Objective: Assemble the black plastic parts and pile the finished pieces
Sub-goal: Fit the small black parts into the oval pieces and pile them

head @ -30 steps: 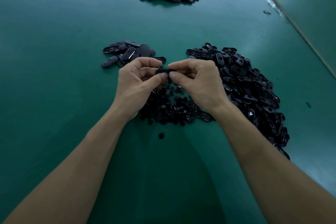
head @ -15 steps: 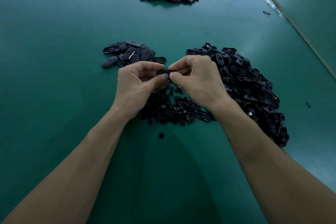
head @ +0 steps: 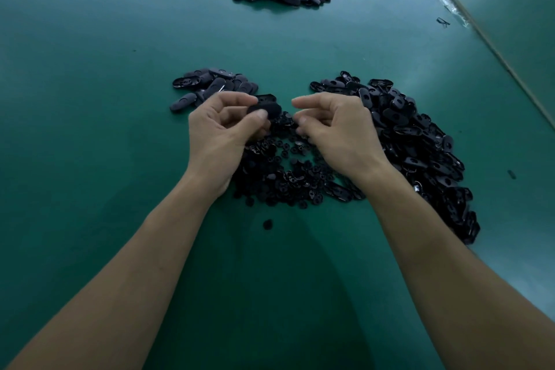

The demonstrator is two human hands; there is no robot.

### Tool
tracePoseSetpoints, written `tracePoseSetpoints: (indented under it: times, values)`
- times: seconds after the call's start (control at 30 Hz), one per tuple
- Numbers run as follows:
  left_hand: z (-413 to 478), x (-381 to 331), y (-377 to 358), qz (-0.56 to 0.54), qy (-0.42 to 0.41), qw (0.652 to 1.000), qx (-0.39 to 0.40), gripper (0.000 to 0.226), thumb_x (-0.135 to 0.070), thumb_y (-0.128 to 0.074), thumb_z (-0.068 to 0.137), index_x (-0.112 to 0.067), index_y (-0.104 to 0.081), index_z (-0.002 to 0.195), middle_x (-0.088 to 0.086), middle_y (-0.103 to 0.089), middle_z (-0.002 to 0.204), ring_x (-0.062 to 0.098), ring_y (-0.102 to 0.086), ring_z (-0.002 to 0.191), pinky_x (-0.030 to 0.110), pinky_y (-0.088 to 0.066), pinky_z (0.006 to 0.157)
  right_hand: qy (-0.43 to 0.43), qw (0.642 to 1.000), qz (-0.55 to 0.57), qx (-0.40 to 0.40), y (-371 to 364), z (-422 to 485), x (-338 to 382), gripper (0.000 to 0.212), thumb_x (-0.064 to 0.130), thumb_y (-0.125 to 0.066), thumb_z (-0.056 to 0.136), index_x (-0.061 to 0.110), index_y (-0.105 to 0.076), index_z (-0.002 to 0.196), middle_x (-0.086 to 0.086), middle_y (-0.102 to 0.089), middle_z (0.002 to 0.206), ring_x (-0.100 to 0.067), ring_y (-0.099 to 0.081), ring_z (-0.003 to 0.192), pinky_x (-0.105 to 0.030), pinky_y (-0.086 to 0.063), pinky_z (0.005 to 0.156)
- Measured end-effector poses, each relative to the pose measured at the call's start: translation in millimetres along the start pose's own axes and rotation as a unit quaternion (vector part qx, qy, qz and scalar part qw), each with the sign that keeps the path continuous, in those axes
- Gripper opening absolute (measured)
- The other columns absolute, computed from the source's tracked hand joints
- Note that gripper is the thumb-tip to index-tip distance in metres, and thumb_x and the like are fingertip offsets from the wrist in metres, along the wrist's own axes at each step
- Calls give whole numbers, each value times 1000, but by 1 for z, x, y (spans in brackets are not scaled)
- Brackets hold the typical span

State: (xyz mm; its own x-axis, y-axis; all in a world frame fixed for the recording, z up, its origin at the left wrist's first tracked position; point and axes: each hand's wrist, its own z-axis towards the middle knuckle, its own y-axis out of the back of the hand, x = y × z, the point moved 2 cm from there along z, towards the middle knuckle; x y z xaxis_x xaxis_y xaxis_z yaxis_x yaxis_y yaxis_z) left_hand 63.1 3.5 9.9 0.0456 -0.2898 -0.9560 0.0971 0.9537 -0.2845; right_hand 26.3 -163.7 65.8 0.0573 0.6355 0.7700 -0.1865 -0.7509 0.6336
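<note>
Head view: left hand [head: 216, 132] pinches a black oval piece [head: 264, 105] between thumb and fingers at frame centre, above the heap of small round inserts [head: 285, 180] on the green bench [head: 90, 69]; right hand [head: 345, 132] hangs beside it, fingers loosely curled, holding nothing visible; the small pile [head: 210, 85] left of centre looks finished, few so far; the large heap of oval shells [head: 420, 141] at right suggests most work remains.

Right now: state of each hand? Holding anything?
Left hand: closed, pinching a black oval part between thumb and fingers.
Right hand: open, fingers loosely curled, nothing visible in its grip.
</note>
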Motion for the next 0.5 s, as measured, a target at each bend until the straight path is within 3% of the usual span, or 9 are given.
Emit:
tracePoseSetpoints:
  times: [0.07,0.17,0.27,0.37,0.5]
  values:
    - [3,-1,3,-52,13,998,-22,19,7,-64,91,-11,-63,97,0,-70,77,13,-66,70,22,-53,68,-16,998,-38,-45,9,3,-9,26,6,-64,94,15,-72,117,5,-73,103,-1,-67,91,-20,-55,92]
    - [9,-2,7,-147,49,986,-64,22,9,-53,97,-10,-61,106,4,-64,89,9,-63,73,21,-53,73,-51,990,-106,-77,19,5,-23,30,4,-61,94,15,-70,121,1,-69,109,-3,-61,90,-11,-48,87]
    - [12,1,7,-189,79,974,-96,36,9,-52,98,-9,-53,129,4,-60,107,8,-65,90,22,-54,85,-84,984,-149,-58,22,9,-35,35,9,-59,96,18,-65,129,-4,-62,118,-14,-59,103,-22,-47,91]
    - [13,2,6,-145,84,982,-90,62,12,-54,96,-7,-33,151,-3,-53,124,9,-58,111,23,-53,92,-80,980,-178,-33,18,14,-39,38,17,-56,100,23,-59,137,-7,-57,123,-19,-57,106,-26,-45,92]
    - [11,4,8,-68,59,994,-57,73,11,-54,96,-16,-24,157,-14,-38,146,8,-52,126,24,-50,99,-55,977,-206,-12,8,27,-32,39,23,-50,103,28,-54,142,-11,-51,130,-23,-53,117,-34,-43,103]
